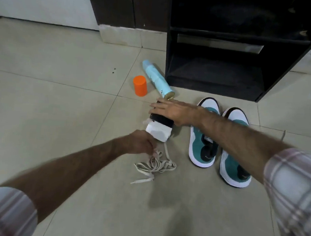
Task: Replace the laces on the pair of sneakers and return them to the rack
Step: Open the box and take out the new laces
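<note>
Left hand, its grip pinching the tangled beige laces, sits lower-centre, just left of the teal-and-white sneakers, while the right hand presses flat on a black-and-white box.

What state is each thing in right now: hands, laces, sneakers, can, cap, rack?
Left hand: grips the laces.
Right hand: flat on the black-and-white package.
Laces: loose bundle on the floor.
Sneakers: side by side, unlaced.
Spray can: lying down, uncapped.
Orange cap: upright, off.
Shoe rack: shelves empty.
</note>
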